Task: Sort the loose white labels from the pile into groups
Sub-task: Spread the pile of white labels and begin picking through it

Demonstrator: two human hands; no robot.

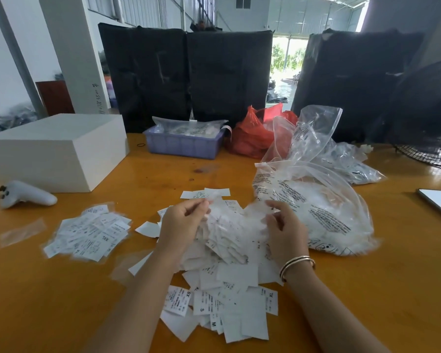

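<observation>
A big pile of loose white labels lies on the orange table in front of me, spreading toward the near edge. A separate group of labels, one marked XXL, sits to the left. My left hand is over the pile's left side, and its curled fingers pinch a blurred label at the top. My right hand, with bangles on the wrist, hovers over the pile's right side; its fingers are curled and seem to pinch a blurred label.
A clear printed plastic bag lies right of the pile. Further back stand a white box, a purple bin and a red bag. A white controller lies at left, a phone at right.
</observation>
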